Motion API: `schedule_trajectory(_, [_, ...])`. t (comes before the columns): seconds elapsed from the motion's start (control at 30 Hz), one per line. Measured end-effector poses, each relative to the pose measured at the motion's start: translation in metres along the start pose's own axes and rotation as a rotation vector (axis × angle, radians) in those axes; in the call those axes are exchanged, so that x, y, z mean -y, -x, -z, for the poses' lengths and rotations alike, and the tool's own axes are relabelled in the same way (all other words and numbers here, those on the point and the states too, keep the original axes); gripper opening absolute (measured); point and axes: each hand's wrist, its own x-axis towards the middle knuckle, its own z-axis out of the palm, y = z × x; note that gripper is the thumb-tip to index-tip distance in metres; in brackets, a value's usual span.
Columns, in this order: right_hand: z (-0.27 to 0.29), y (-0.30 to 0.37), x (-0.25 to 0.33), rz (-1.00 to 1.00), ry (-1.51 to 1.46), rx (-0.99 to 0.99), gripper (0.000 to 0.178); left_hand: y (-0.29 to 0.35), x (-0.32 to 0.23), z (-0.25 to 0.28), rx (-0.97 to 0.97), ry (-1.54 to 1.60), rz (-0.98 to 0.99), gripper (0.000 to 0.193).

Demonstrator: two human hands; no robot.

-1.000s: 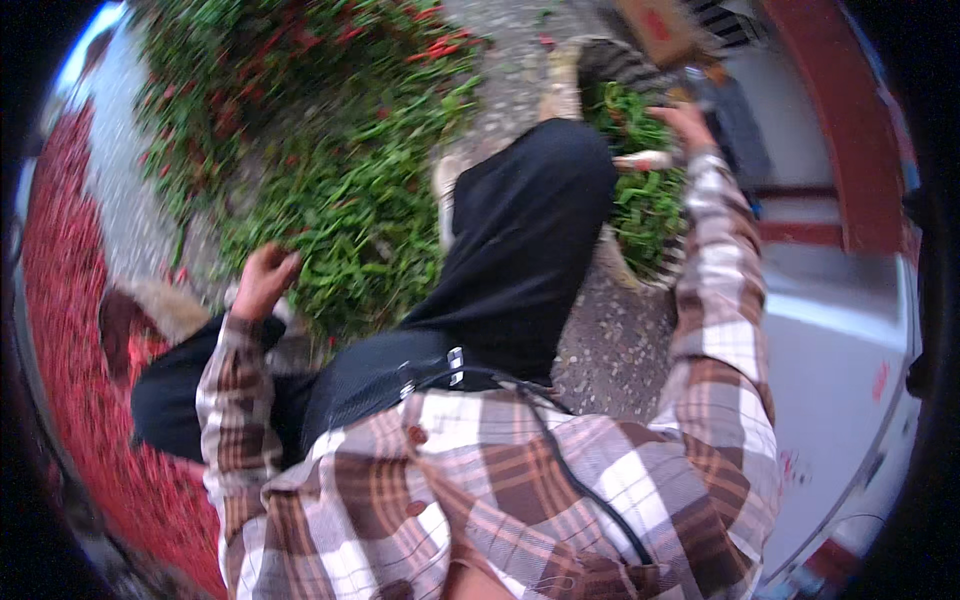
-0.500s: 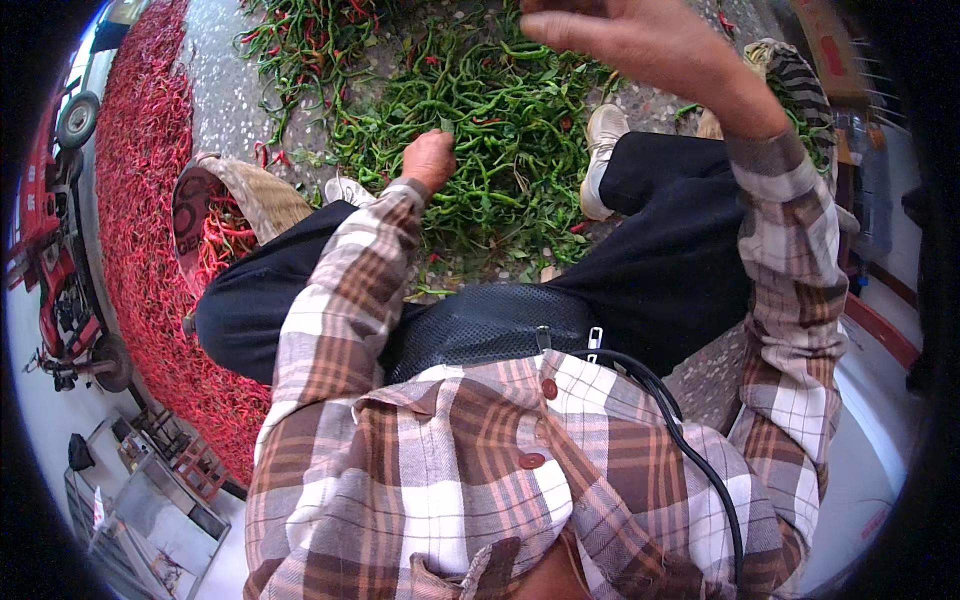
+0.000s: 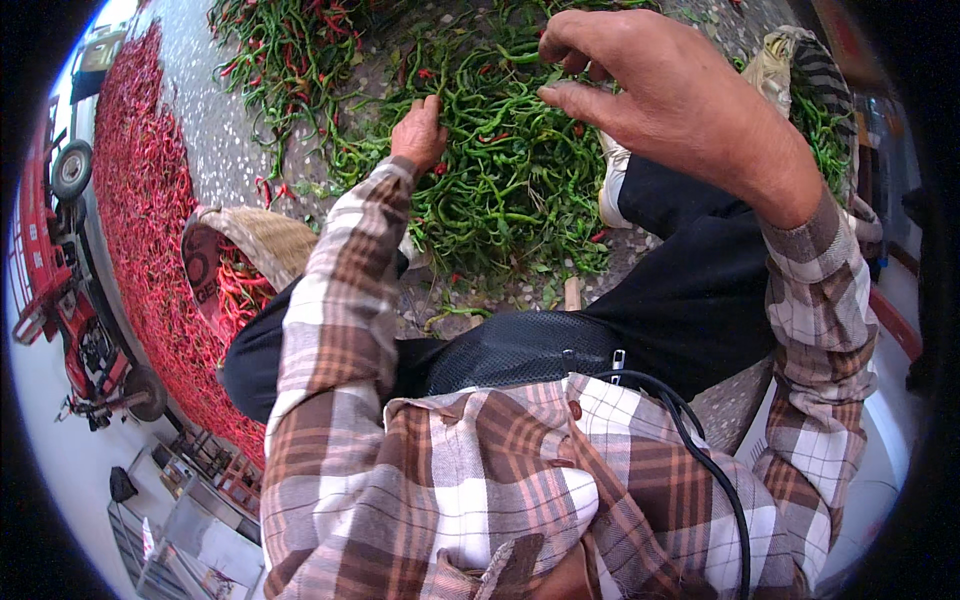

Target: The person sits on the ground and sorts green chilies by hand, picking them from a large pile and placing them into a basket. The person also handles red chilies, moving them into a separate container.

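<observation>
A spread of green chili peppers [image 3: 510,170] with leaves and a few red ones lies on the floor between my feet. At its left side is my left hand [image 3: 420,133], its fingers curled together against the peppers; whatever they hold is too small to make out. My right hand [image 3: 690,100] is raised over the right part of the spread, nearer to me. Its thumb stands apart from its bent fingers, and nothing shows between them.
Left of my knee, a tipped woven basket [image 3: 265,240] holds red peppers. Beyond it stretches a long bed of red chili peppers [image 3: 150,200], with a red vehicle [image 3: 75,270] past that. More mixed peppers [image 3: 285,60] lie far left; a striped sack [image 3: 822,85] with green peppers stands at right.
My right hand has come lower and nearer, with thumb and fingers now in sight. My left hand has shifted slightly left and away, its fist loosening a little. The view has tilted.
</observation>
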Motion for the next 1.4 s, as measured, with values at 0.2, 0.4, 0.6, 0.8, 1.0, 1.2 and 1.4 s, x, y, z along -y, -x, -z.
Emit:
schedule_trajectory(0.2, [-0.01,-0.006,-0.013,0.022,0.021,-0.086,0.027,-0.007,0.003,-0.021,0.319,-0.338,-0.139,0.025])
schedule_trajectory(0.4, [0.01,-0.001,-0.012,-0.071,0.051,0.034,0.023,-0.004,0.005,0.043,0.25,-0.233,-0.352,0.025])
schedule_trajectory(0.6, [0.012,-0.002,-0.012,-0.108,0.007,0.022,0.023,-0.038,-0.03,-0.009,-0.014,-0.015,-0.389,0.015])
schedule_trajectory(0.8, [0.014,-0.003,-0.013,-0.091,-0.052,-0.018,0.023,-0.064,-0.042,-0.09,0.027,-0.073,-0.324,0.04])
schedule_trajectory(1.0, [0.015,0.003,-0.023,-0.077,-0.038,0.025,0.022,-0.061,-0.031,-0.041,0.491,-0.436,-0.111,0.03])
schedule_trajectory(1.2, [0.011,0.005,-0.02,-0.028,0.007,-0.04,0.02,-0.039,-0.009,0.06,0.271,0.292,0.128,0.025])
schedule_trajectory(1.4, [0.02,0.015,-0.008,0.073,0.009,-0.085,0.02,-0.027,0.001,0.116,0.427,0.317,0.179,0.022])
